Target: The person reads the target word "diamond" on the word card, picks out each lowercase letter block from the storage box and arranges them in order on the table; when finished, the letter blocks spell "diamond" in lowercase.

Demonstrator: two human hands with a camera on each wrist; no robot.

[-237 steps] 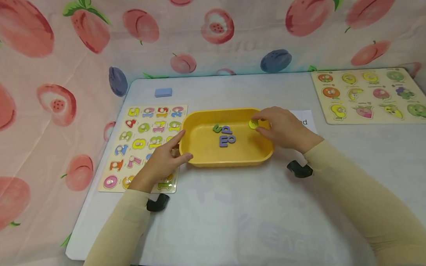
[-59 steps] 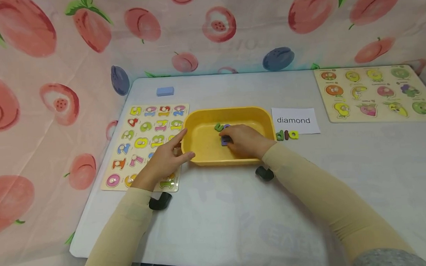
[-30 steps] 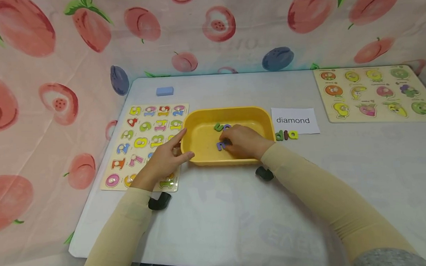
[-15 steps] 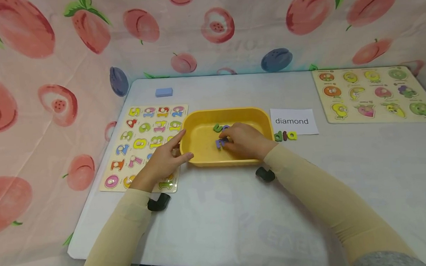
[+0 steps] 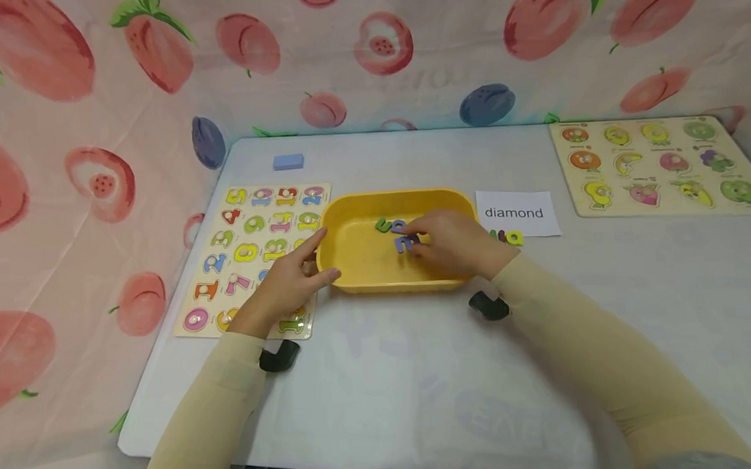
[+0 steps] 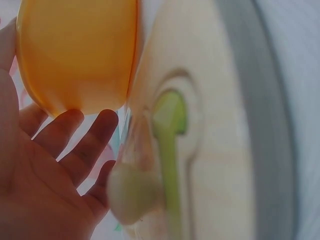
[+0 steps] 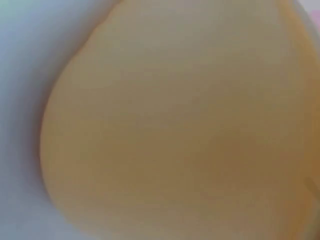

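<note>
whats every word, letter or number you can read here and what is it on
"diamond": white card
"a": yellow letter at the card's lower edge
"m", partly covered: purple letter beside the fingers
"5 10 15 20 4 9 14 19 3 8 13 2 7 1 0 6": number board
Hidden or unclear: other letter pieces, remaining numbers
Too small: captions on the fruit board
Too faint: marks on the white tablecloth and fruit-print backdrop
</note>
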